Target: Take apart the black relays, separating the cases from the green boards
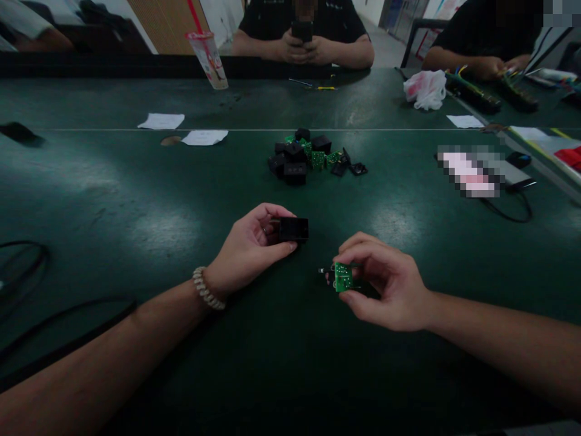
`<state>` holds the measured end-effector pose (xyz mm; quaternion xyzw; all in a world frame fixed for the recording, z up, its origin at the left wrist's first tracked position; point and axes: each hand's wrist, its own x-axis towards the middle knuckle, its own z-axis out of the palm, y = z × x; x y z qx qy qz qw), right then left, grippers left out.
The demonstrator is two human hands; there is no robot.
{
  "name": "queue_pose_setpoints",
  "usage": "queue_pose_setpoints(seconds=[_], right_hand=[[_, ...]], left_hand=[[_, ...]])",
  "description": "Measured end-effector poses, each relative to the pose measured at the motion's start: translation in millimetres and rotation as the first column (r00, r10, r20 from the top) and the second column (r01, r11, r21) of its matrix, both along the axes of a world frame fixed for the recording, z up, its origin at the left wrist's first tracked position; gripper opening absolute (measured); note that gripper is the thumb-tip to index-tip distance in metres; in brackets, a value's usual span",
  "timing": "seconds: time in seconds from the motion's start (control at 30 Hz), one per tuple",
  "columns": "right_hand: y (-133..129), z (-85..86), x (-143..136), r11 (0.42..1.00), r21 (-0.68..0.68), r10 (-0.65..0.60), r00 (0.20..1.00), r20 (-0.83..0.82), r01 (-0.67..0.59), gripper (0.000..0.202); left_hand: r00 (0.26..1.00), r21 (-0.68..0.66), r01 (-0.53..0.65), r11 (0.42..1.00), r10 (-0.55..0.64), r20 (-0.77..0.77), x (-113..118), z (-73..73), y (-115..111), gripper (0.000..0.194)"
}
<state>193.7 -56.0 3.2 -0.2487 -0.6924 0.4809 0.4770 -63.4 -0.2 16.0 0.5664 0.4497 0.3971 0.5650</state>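
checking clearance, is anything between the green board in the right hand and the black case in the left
Nothing visible stands between the green board and the black case; the tabletop shows in the gap.

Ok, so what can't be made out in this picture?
All in the head view:
Black case: partly covered by the left hand.
Green circuit board: far side mostly turned away.
White paper: any writing too small.
Red straw: top cut by the upper edge.
Pink item: blurred into pixels.

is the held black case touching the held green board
Apart: the head view shows bare tabletop between the black case in the left hand and the green board in the right hand.
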Motion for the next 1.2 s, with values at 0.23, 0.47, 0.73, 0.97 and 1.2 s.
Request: queue_pose_setpoints(seconds=[0.23,0.47,0.73,0.97,1.2], right_hand=[[-0.9,-1.5,0.4,0.999,0.003,-0.033,0.999,0.024,0.033,0.042],[3.7,0.7,0.8,0.989,0.138,-0.065,0.995,0.071,0.055,0.042],[1.2,-1.2,0.3,0.999,0.032,-0.023,1.0,0.007,0.022,0.044],[-0.8,-3.7,0.1,0.999,-0.036,-0.009,1.0,-0.021,0.008,0.049],[-0.5,-4.8,-1.0,0.999,-0.036,0.017,0.999,-0.051,-0.019,0.046]], left_hand=[[1.0,-0.006,-0.005,1.0,0.005,-0.005,0.0,0.4,-0.5,0.047],[1.0,-0.015,-0.011,1.0,0.011,0.0,1.1,1.8,-1.0,0.047],[1.0,-0.013,-0.012,1.0,0.012,-0.01,2.5,2.8,-1.0,0.046],[1.0,-0.007,-0.013,1.0,0.013,-0.012,2.2,3.6,-0.9,0.046],[1.0,-0.006,-0.014,1.0,0.014,0.003,2.7,2.4,-0.4,0.046]])
